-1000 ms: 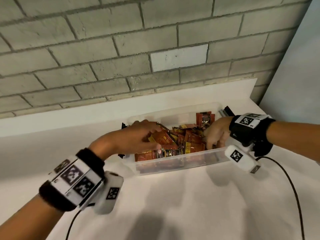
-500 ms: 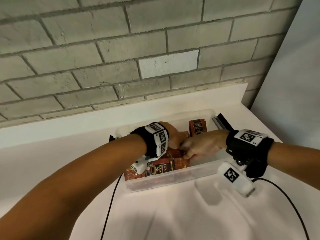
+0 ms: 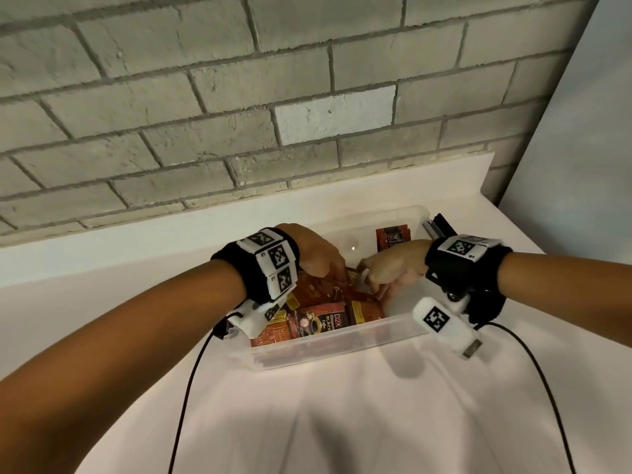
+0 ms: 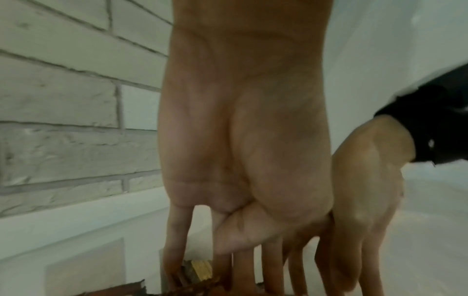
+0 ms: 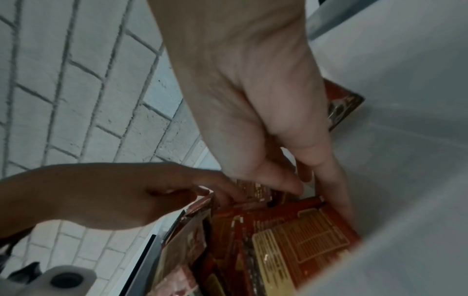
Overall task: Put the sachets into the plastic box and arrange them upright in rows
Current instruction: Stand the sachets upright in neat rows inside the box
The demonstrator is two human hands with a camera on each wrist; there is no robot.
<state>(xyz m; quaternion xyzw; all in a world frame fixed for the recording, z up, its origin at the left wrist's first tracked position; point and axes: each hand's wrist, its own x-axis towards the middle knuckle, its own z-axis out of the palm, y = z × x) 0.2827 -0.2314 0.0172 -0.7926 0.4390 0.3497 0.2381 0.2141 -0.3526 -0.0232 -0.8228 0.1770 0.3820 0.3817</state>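
A clear plastic box (image 3: 342, 343) stands on the white table and holds a loose pile of red-brown coffee sachets (image 3: 318, 319). One sachet (image 3: 391, 238) stands upright at the box's back right. Both hands reach into the middle of the box and meet there. My left hand (image 3: 337, 277) points straight fingers (image 4: 174, 250) down into the pile, thumb folded across the palm. My right hand (image 3: 376, 292) has curled fingers and pinches sachets (image 5: 255, 192) between thumb (image 5: 286, 184) and fingers, one finger running down beside the box wall. The fingertips are buried among the sachets.
A grey brick wall (image 3: 239, 97) with a white ledge runs just behind the box. A black object (image 3: 441, 222) lies at the box's back right corner. Black cables (image 3: 186, 388) trail from both wrists over the table. A plain wall (image 3: 581, 131) closes the right side.
My left hand has swung from the box's left end to the middle and turned fingers-down. My right hand has shifted left to meet it. The right part of the box now shows bare.
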